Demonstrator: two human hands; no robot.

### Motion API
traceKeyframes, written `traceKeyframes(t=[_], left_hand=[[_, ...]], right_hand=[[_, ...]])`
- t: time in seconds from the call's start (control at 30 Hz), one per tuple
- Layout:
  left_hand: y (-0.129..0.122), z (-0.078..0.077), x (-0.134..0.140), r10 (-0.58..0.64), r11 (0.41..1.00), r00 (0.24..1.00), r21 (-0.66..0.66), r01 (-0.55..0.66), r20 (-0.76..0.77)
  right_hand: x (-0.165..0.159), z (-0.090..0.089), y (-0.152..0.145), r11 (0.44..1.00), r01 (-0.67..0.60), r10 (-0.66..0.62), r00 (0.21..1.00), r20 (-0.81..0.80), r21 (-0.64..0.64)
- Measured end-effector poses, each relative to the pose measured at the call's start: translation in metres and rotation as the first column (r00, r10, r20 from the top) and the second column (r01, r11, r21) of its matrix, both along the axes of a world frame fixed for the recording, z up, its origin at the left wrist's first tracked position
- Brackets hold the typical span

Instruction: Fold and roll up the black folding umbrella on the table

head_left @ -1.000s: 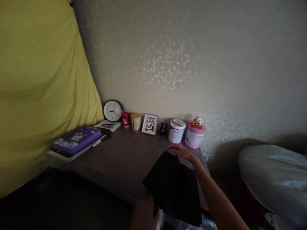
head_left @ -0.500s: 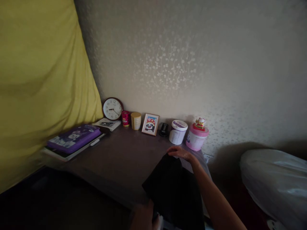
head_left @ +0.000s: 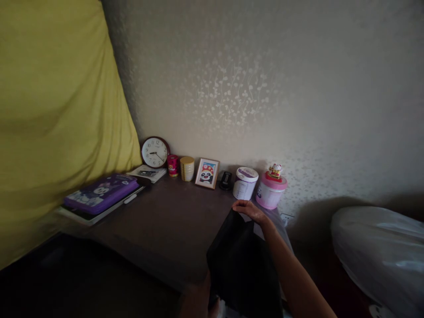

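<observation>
A dark black piece of fabric (head_left: 243, 265), shaped like a bag, stands raised over the near right part of the table. At its top edge my right hand (head_left: 249, 211) is closed, with the fingers bent over the fabric. Low at its left side is my left hand (head_left: 198, 298), dim and blurred, with its fingers closed around the fabric's lower edge. Something small and pale (head_left: 221, 308) shows beside the left fingertips; its kind is too dark to make out. The inside of the fabric is hidden.
Along the wall on the brown-covered table (head_left: 159, 221) stand a clock (head_left: 154, 152), a red can (head_left: 172, 165), a yellow-lidded jar (head_left: 187, 169), a panda picture frame (head_left: 207, 173), a white tub (head_left: 245, 183) and a pink tub (head_left: 270, 191). A purple case (head_left: 101, 192) lies left.
The black fabric's left corner has shifted right and its upper part has drawn in narrower. My right hand has stayed at the top edge; my left hand remains low beside it.
</observation>
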State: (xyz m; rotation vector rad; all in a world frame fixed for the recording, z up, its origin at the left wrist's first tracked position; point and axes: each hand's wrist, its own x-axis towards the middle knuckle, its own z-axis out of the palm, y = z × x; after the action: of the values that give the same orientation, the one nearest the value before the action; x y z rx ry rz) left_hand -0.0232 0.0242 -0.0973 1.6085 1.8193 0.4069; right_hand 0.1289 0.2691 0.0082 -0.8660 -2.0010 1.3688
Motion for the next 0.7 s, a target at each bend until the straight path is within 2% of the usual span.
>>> traceKeyframes(t=[0.07, 0.2, 0.3, 0.4, 0.53, 0.63, 0.7], left_hand=[[-0.001, 0.002, -0.002, -0.035, 0.999, 0.999, 0.015, 0.036, -0.013], [-0.002, 0.010, -0.005, -0.031, 0.996, 0.999, 0.085, 0.029, 0.023], [-0.002, 0.011, -0.007, -0.033, 0.992, 0.999, 0.120, 0.030, 0.019], [0.000, 0.007, -0.009, -0.039, 0.986, 0.999, 0.163, 0.036, 0.017], [0.003, -0.002, -0.012, -0.058, 0.956, 0.997, 0.289, 0.041, 0.052], [0.003, -0.011, -0.012, -0.053, 0.954, 0.995, 0.298, 0.024, 0.089], [0.003, -0.017, -0.010, -0.033, 0.963, 0.994, 0.269, 0.004, 0.104]], right_hand=[[0.002, -0.002, -0.001, 0.998, -0.003, 0.001, 1.000, -0.022, -0.064], [0.005, -0.007, 0.003, 0.979, -0.006, 0.014, 0.999, 0.040, -0.202], [0.008, -0.010, 0.008, 0.971, -0.046, 0.056, 0.998, 0.036, -0.234], [0.011, -0.013, 0.013, 0.970, -0.062, 0.074, 0.996, 0.044, -0.237], [0.013, -0.018, 0.017, 0.975, -0.047, 0.063, 0.996, 0.067, -0.218], [0.013, -0.020, 0.017, 0.988, -0.039, 0.054, 0.994, 0.095, -0.149], [0.012, -0.021, 0.016, 0.999, 0.003, 0.003, 0.988, 0.155, -0.043]])
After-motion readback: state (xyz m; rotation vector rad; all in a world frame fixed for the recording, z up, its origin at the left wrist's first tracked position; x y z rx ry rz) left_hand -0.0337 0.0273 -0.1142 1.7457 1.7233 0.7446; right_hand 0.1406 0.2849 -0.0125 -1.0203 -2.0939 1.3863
